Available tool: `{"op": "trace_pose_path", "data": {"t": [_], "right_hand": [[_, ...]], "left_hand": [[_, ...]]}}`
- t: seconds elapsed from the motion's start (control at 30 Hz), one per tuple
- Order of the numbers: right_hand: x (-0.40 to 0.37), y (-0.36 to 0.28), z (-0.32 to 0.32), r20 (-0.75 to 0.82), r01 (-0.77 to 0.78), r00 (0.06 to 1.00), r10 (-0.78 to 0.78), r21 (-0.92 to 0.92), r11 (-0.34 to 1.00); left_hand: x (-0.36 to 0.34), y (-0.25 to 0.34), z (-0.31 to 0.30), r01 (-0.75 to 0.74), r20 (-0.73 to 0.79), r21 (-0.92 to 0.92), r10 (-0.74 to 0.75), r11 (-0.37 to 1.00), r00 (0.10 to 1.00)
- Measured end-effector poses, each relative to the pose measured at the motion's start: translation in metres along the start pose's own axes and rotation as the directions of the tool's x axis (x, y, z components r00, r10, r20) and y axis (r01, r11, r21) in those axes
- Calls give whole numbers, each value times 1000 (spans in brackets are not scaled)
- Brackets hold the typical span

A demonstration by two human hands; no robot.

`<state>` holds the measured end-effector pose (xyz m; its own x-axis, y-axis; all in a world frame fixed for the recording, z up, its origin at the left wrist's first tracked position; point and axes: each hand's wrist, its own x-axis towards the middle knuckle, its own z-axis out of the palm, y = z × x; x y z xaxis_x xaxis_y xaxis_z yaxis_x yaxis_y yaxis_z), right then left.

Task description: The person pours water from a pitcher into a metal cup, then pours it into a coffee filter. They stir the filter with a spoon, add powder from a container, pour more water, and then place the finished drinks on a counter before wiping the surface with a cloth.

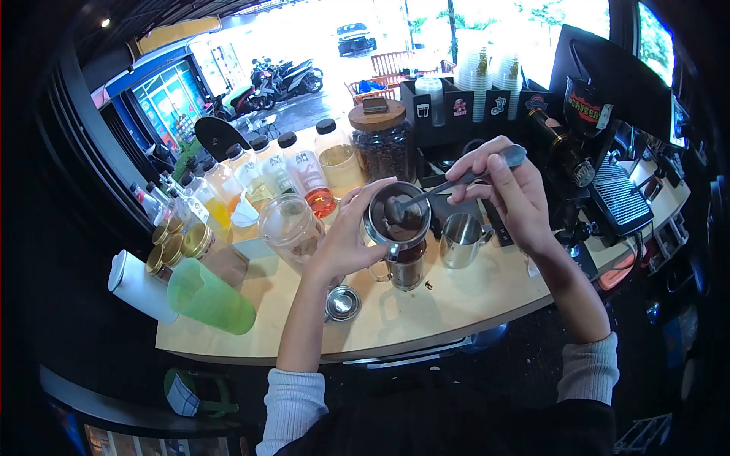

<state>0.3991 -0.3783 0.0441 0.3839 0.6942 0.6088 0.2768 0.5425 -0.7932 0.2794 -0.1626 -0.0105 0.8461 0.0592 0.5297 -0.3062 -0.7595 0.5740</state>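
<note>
My left hand (pixel 344 245) grips a round metal cup (pixel 378 229) by its side, fingers around the rim. Dark brown contents fill part of the cup. A long-handled spoon (pixel 435 191) is pinched in my right hand (pixel 511 190), its bowl dipped inside the cup. Right below the cup is a glass mug (pixel 407 272) with something dark in it. To its right stands a steel milk pitcher (pixel 461 242). A small silver lid (pixel 343 304) lies near my left wrist. Beside my left hand is a clear plastic jar (pixel 287 226).
Capped bottles (pixel 308 175) line the counter's back left. A green pitcher (pixel 211 296) and white tumbler (pixel 141 287) stand at the left end. A wooden-lidded coffee bean jar (pixel 382 148) is behind; an espresso machine (pixel 617 194) is at right. Dark crumbs lie beside the mug.
</note>
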Motion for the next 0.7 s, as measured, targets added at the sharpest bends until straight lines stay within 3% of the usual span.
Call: {"op": "trace_pose_path", "data": {"t": [0.2, 0.33, 0.57, 0.7], "right_hand": [[-17, -7, -3, -186, 190, 966, -180, 33, 981], [-32, -11, -20, -198, 286, 936, -290, -48, 957], [-72, 0, -34, -17, 205, 974, -226, -360, 910], [-104, 23, -33, 107, 43, 994, 15, -524, 850]], "left_hand": [[-2, -10, 10, 75, -103, -140, -90, 987, 991], [-1, -16, 19, 56, -206, -240, -107, 969, 973], [-5, -21, 29, 59, -251, -255, -125, 965, 960], [-13, -18, 34, 67, -291, -210, -127, 975, 948]]}}
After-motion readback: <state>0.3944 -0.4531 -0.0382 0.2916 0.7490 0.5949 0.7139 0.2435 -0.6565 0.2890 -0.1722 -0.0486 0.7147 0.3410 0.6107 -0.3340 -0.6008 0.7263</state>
